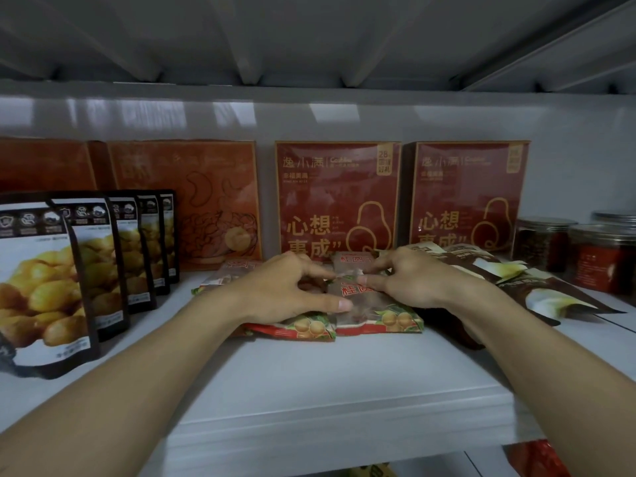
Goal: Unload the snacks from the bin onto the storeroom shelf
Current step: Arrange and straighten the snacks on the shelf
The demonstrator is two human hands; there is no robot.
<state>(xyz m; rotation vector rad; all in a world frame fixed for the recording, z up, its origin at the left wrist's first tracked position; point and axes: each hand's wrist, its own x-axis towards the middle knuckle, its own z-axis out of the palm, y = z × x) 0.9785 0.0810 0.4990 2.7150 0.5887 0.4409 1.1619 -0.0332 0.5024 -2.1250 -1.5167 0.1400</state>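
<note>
Your left hand [292, 287]: fingers arched and curled over the snack packets [378, 320], with the thumb pressed low on the clear wrapper, so you grip the pile from the left.
Your right hand [409, 282]: thumb and forefinger pinch the upper part of the same pile, and the other fingers are curled behind.
Snack packets: they lie flat in a small overlapping pile in the middle of the shelf [309, 380], with their red and green edges toward you.
Red boxes [337, 201]: two stand upright at the back wall, just behind your hands.
Orange boxes [186, 201]: these stand upright at the back left.
Yellow-print pouches [44, 277]: they stand in a row on the left, one behind another.
Brown pouches [516, 280]: these lie flat and overlapping, just right of your right hand.
Jars [602, 259]: clear and lidded with dark red contents, at the far right.
</note>
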